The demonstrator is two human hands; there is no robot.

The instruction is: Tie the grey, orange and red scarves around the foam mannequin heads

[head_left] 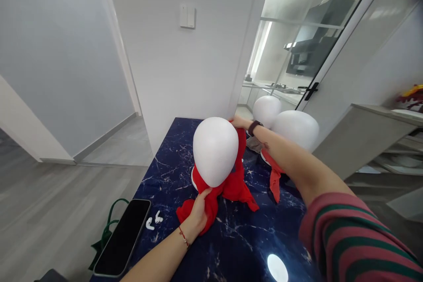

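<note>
A white foam head form (215,150) stands on the dark blue marbled table (238,238). A red cloth (231,185) is draped round its neck and back. My left hand (198,213) grips a bunched end of the red cloth at the front, below the form. My right hand (238,122) reaches behind the form at its top right and holds the cloth there; its fingers are mostly hidden. A dark band sits on that wrist.
Two more white head forms (297,128) stand at the back right, one with red cloth (274,176) hanging. A black phone (124,237) and two white earbuds (153,220) lie at the left edge. A green bag handle (109,224) hangs beside the table.
</note>
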